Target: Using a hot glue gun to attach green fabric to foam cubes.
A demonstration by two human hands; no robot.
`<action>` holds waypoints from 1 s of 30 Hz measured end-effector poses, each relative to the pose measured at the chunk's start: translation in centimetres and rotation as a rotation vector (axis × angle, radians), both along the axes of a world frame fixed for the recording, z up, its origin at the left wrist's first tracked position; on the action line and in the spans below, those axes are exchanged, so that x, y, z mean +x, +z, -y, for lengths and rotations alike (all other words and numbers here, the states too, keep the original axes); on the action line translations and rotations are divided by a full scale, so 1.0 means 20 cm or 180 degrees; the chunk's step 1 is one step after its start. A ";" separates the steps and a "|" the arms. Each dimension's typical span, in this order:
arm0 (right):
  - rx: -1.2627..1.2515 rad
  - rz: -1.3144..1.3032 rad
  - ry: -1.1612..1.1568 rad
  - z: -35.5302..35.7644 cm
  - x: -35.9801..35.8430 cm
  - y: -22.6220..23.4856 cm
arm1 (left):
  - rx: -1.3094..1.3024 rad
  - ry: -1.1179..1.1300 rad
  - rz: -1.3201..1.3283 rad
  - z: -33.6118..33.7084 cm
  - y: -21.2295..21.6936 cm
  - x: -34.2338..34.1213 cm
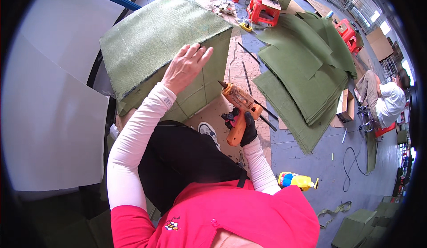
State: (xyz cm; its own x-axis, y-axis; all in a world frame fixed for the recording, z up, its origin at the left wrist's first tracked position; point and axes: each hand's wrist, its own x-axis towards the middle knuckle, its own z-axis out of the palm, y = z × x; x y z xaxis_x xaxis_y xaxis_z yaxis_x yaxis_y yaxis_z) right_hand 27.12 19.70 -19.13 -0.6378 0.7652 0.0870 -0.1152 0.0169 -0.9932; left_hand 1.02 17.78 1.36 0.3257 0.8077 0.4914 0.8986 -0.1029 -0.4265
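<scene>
A large box covered in green woven material [164, 39] stands before me at the left. My bare left hand [187, 68] is at its near upper edge, fingers stretched out and holding nothing; whether the palm touches the box I cannot tell. In my right hand [249, 130], which wears a dark glove, is an orange hot glue gun [240, 99]. Its dark nozzle points up and left, toward the side of the box. The gloved fingers wrap round the handle near a reddish-pink part.
Stacked green sheets [307, 70] lie on the floor to the right, beside thin black strips [247, 76] on cardboard. A yellow bottle [298, 181] lies by my right elbow. Red stools [263, 11] stand at the back. Another person [387, 101] sits at the far right.
</scene>
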 end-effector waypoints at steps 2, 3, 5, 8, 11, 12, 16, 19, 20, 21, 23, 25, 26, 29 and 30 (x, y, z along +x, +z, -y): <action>-0.0980 -0.0848 -0.0257 0.01 0.01 0.00 | -0.0059 -0.0282 0.0242 -0.03 0.04 -0.02; -0.1531 -0.1162 -0.0301 0.02 0.01 0.00 | -0.0097 -0.0259 0.0221 -0.04 0.06 -0.02; -0.0561 -0.0445 -0.0203 0.02 0.02 0.00 | -0.0277 -0.0419 0.0122 -0.08 0.09 -0.03; -0.0245 -0.0173 -0.0156 0.02 0.04 -0.03 | -0.0221 -0.0412 -0.0149 -0.13 0.10 -0.01; -0.2275 -0.1893 0.0325 0.01 0.07 -0.06 | -0.0265 -0.0355 -0.0266 -0.17 0.09 0.00; -0.2286 -0.1887 0.0321 0.01 0.07 -0.07 | -0.0290 -0.0360 -0.0283 -0.18 0.09 -0.01; -0.0034 -0.0076 -0.0169 0.00 0.09 -0.08 | -0.0104 -0.0567 -0.0504 -0.19 0.07 -0.04; -0.0352 -0.0259 -0.0103 0.01 0.10 -0.05 | -0.0132 -0.0525 -0.0542 -0.17 0.06 -0.05; -0.0464 -0.0335 -0.0096 0.01 0.10 -0.04 | -0.0228 -0.0406 -0.0530 -0.15 0.05 -0.05; -0.0577 -0.0412 -0.0091 0.02 0.10 -0.02 | -0.0283 -0.0327 -0.0495 -0.14 0.05 -0.04; -0.2497 -0.2142 0.0384 0.05 0.10 0.01 | -0.0177 -0.0358 -0.0640 -0.10 0.05 -0.04; -0.2448 -0.2114 0.0406 0.07 0.09 0.03 | -0.0020 -0.0421 -0.0761 -0.04 0.07 -0.05; -0.2471 -0.2087 0.0324 0.07 0.09 0.04 | -0.0121 -0.0539 -0.0533 0.02 0.07 -0.05; -0.2467 -0.1875 0.0175 0.08 0.06 0.05 | -0.0139 -0.0678 -0.0188 0.25 0.07 -0.10; -0.2468 -0.1863 0.0187 0.09 0.06 0.05 | -0.0129 -0.0663 -0.0084 0.34 0.06 -0.11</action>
State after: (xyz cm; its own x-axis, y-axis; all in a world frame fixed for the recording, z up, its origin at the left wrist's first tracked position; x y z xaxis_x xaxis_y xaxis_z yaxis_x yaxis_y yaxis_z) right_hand 28.25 17.95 -18.16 -0.6931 0.7120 -0.1122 -0.5740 -0.6394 -0.5115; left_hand -1.21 11.05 2.57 0.5002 0.7404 0.4490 0.8446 -0.3029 -0.4414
